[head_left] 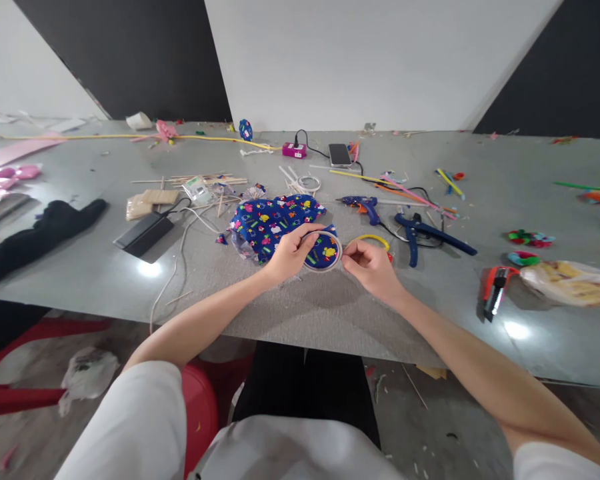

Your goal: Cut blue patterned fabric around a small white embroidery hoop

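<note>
My left hand [291, 255] is closed on a round hoop [322, 269] with a pale rim, gripping it at its upper left. Dark blue fabric with colourful cartoon prints [320, 255] fills the hoop. Against the hoop's right edge, the fingertips of my right hand [373, 265] are pinched together; what lies between them is too small to make out. Behind my left hand spreads a larger piece of the same blue fabric [265, 225], with clear plastic at its left side. A yellow ring [375, 238] lies on the table just behind my right hand, partly covered by it.
A blue glue gun [363, 205] and a blue-handled cutter [433, 235] lie to the right, with a utility knife [496, 293] farther out. Thin sticks [200, 180], a black box with a cable [145, 235], a phone [339, 155] and a purple power adapter [294, 150] surround the work.
</note>
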A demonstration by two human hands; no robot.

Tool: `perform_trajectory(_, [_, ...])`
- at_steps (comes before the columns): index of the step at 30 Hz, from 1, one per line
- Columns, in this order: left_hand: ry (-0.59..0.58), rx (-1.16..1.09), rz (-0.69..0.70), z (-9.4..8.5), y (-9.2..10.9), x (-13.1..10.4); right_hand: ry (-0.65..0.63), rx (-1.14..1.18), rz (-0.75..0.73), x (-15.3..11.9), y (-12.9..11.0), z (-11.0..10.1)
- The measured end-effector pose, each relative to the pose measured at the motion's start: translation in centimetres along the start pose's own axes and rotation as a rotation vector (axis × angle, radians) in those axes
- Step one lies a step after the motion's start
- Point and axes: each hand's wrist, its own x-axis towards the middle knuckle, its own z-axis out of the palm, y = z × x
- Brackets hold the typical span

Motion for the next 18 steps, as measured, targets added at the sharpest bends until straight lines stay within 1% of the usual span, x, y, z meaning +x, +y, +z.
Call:
perform_trajectory(5, [0.000,-0.004,-0.007,0.00,-0.05,-0.06,-0.012,0.022,-0.013,0.02,-0.77,0.00])
perform_trajectory(10, [0.001,-0.052,-0.002,-0.10,-0.09,0.10,-0.013,-0.013,0.023,0.03,-0.56,-0.13])
perform_trajectory(18, [-0.001,-0.150,-0.046,-0.06,-0.03,0.20,-0.005,-0.095,-0.005,-0.27,-0.49,0.05])
